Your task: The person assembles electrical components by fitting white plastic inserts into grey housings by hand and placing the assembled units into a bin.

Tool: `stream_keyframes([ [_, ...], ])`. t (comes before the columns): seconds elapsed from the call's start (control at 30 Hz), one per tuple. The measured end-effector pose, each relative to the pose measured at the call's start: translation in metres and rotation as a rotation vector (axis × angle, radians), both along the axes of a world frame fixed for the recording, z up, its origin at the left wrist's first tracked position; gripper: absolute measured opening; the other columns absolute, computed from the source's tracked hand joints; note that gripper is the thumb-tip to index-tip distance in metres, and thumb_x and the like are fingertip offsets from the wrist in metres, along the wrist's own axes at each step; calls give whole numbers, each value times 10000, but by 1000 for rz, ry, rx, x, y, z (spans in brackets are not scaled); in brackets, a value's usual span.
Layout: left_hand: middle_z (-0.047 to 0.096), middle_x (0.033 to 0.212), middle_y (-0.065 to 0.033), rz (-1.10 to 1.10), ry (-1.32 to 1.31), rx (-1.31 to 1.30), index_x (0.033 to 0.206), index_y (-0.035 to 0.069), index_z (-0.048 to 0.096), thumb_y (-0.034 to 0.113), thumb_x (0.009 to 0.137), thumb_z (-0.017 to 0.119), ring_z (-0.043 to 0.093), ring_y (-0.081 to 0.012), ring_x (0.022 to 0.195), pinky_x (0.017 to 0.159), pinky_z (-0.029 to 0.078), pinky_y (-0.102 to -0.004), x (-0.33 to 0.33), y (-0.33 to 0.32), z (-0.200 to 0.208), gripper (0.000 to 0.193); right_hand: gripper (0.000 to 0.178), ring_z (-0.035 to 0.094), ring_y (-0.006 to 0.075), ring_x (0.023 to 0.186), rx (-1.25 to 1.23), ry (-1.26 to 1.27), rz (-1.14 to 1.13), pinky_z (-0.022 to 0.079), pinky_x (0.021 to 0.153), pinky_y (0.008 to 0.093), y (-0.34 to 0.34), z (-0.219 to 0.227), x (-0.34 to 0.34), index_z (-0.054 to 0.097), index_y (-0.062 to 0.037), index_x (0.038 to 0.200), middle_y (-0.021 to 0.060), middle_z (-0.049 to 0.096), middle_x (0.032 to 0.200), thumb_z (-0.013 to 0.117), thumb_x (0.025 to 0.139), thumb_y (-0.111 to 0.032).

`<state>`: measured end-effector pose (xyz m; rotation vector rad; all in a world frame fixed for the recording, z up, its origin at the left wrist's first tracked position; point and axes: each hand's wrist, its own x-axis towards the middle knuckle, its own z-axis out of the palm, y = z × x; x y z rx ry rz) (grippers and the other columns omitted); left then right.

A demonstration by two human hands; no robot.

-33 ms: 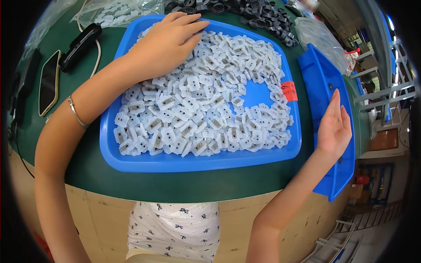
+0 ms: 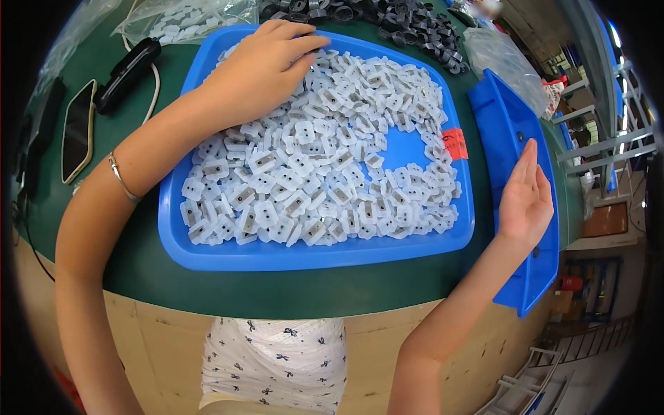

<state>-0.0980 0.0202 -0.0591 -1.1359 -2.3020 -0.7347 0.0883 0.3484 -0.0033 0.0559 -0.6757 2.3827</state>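
Note:
A shallow blue tray [image 2: 315, 259] holds a heap of small translucent white plastic pieces [image 2: 297, 166], some with metal inserts and many with paired holes. My left hand [image 2: 266, 69] lies over the tray's far left part, palm down, its fingers spread toward the far rim. What lies beneath that palm is hidden. On the right, my right hand [image 2: 527, 204] is at a long blue bin [image 2: 501, 128], fingers stretched out and nothing visible in them. A few small dark bits sit inside the bin.
A phone [image 2: 79, 131] and a black handset-like object [image 2: 126, 75] with a white cable lie left on the green table [image 2: 228, 287]. Behind the tray are a clear bag of white pieces [image 2: 183, 24] and a pile of black parts [image 2: 422, 34]. Another plastic bag [image 2: 505, 66] lies far right.

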Motion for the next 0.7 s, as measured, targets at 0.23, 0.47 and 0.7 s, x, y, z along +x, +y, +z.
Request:
stream_keyframes([
  [0.23, 548, 1159, -96, 66, -179, 13, 1064, 27, 635, 93, 896, 514, 496, -259, 1091, 910, 407, -340, 6, -3, 7, 218, 288, 566, 161, 991, 1177, -591, -188, 440, 862, 263, -86, 4, -28, 576, 11, 1150, 139, 571, 1183, 537, 896, -118],
  [0.47, 612, 949, -60, -180, -184, 332, 940, 26, 628, 109, 837, 616, 575, -161, 855, 736, 458, -287, 35, 2, 46, 133, 208, 508, 279, 1013, 2020, -462, -234, 395, 903, 344, -100, -24, -36, 642, -26, 1012, 104, 571, 1086, 589, 839, -128],
  [0.7, 569, 1012, -33, -501, -829, 466, 949, 37, 569, 44, 795, 675, 539, -67, 766, 676, 463, -211, 98, 13, 57, 186, 178, 522, 251, 1001, 1826, -523, -39, 426, 840, 318, -107, -17, -35, 629, 1, 991, 112, 519, 1070, 590, 843, -89],
])
